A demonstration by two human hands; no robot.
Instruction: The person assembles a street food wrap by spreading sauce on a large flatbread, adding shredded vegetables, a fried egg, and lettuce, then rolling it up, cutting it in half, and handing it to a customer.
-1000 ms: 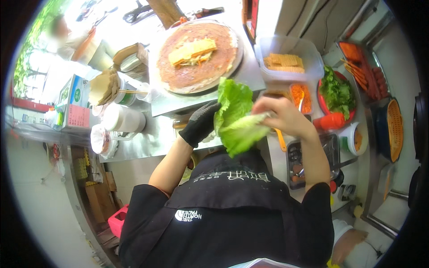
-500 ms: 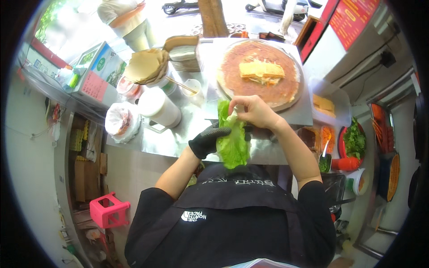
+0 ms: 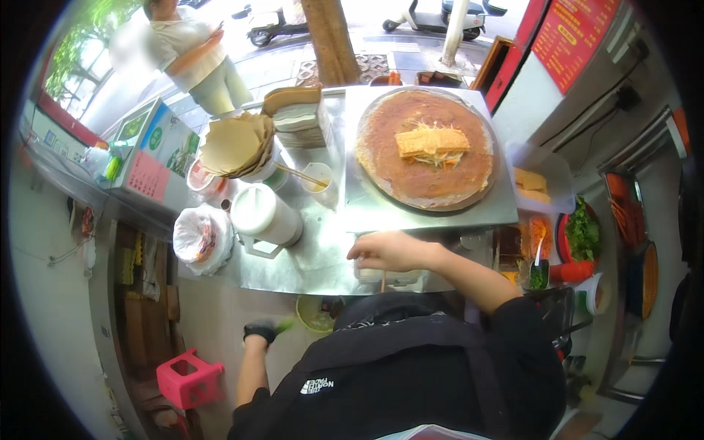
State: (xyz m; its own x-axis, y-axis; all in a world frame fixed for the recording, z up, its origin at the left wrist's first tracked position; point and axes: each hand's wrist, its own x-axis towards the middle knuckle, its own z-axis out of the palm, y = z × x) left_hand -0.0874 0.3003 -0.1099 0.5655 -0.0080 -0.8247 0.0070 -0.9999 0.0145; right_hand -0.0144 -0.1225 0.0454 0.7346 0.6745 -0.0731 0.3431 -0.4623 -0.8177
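Note:
My left hand (image 3: 259,332), in a dark glove, is low at the left over the floor. A blurred green piece of lettuce (image 3: 284,324) shows at its fingers, close to a light green basin (image 3: 314,320). My bare right hand (image 3: 392,251) hovers palm down at the counter's front edge, its fingers loosely bent and nothing visible in them. Beneath it sit pale containers (image 3: 400,278) and a thin wooden stick (image 3: 383,281). Beyond it, a round sauced pancake (image 3: 425,180) carries a yellow crisp sheet (image 3: 433,142) on shredded vegetables (image 3: 440,159).
On the counter's left stand a white lidded jug (image 3: 265,213), a plastic-lined tub (image 3: 202,238), paper bags (image 3: 238,144) and a cup (image 3: 319,185). To the right are leafy greens (image 3: 583,231) and a red bottle (image 3: 572,272). A pink stool (image 3: 189,378) stands left; a person (image 3: 194,55) waits outside.
My left hand has swung from the counter down and left, with green at its fingers. My right hand has let go of the lettuce and lowered toward the containers. The view has shifted.

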